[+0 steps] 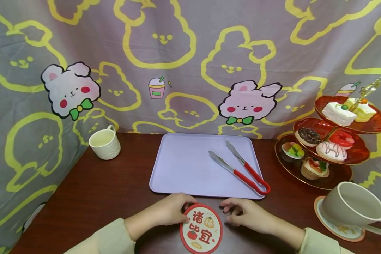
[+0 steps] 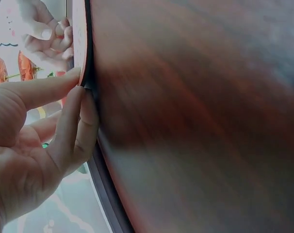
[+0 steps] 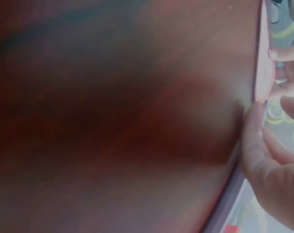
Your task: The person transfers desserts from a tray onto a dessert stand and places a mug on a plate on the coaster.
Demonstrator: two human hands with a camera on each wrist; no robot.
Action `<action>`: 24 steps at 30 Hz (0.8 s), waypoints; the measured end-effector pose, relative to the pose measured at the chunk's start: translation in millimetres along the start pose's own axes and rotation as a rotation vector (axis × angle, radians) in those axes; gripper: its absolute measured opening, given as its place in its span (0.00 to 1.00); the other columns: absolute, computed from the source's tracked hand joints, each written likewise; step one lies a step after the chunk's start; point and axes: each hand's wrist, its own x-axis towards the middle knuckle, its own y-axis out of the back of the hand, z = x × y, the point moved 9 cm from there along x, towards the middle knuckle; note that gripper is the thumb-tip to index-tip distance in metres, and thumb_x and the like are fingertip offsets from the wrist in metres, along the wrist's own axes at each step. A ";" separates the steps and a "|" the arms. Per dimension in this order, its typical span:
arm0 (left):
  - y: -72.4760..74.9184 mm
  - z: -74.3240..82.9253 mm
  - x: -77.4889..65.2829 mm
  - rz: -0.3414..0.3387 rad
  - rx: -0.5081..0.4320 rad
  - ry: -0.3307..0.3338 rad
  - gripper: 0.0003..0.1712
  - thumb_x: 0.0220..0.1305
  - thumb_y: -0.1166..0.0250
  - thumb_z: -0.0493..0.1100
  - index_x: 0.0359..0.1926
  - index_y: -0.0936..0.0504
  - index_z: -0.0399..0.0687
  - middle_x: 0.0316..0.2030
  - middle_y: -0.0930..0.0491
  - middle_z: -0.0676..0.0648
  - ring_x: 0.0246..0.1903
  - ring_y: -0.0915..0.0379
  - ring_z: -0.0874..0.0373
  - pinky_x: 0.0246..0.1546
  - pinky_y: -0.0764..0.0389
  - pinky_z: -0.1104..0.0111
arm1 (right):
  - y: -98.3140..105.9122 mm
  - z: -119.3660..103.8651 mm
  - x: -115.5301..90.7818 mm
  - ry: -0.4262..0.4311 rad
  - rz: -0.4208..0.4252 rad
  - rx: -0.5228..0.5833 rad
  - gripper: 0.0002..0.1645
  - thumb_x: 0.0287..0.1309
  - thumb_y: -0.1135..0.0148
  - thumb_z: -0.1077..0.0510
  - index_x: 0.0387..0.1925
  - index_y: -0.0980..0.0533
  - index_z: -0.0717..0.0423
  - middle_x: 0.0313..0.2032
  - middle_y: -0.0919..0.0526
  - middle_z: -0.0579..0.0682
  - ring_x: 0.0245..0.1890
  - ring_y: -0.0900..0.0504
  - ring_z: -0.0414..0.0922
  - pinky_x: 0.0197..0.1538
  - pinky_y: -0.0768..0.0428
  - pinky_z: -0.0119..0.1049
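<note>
A round red-rimmed coaster [image 1: 201,229], with red characters and small food drawings, lies low on the wooden table. My left hand [image 1: 169,210] pinches its upper left edge between thumb and fingers. The left wrist view has the coaster [image 2: 81,43] edge-on, slightly lifted at the fingertips. To its right is my right hand [image 1: 249,214], holding nothing, its fingers loosely bent and apart from the coaster in the head view. Seen from the right wrist, the right fingertips [image 3: 253,119] are close to the coaster's rim [image 3: 264,63]; contact is unclear.
Behind the hands lies a lilac tray [image 1: 181,165] with red-handled tongs [image 1: 247,181] on it. A cream mug [image 1: 105,144] stands back left. On the right are a three-tier red stand [image 1: 346,176] of pastries and a larger mug [image 1: 349,208] on another coaster [image 1: 341,231].
</note>
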 end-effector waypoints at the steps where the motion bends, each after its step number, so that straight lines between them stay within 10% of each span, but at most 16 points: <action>1: -0.3 0.8 0.6 -0.003 -0.003 -0.005 0.29 0.52 0.22 0.33 0.57 0.16 0.40 0.27 0.28 0.57 0.26 0.35 0.66 0.32 0.28 0.71 | -0.8 -1.6 1.8 -0.006 -0.004 -0.012 0.25 0.64 0.34 0.62 0.60 0.24 0.68 0.44 0.20 0.54 0.31 0.21 0.40 0.31 0.21 0.32; 24: -10.5 18.2 9.6 -0.058 -0.057 -0.030 0.20 0.64 0.30 0.32 0.57 0.15 0.45 0.27 0.27 0.58 0.24 0.33 0.68 0.28 0.27 0.74 | -8.2 -15.3 19.3 0.031 0.028 -0.162 0.11 0.56 0.29 0.68 0.42 0.17 0.58 0.29 0.21 0.42 0.25 0.23 0.34 0.28 0.22 0.30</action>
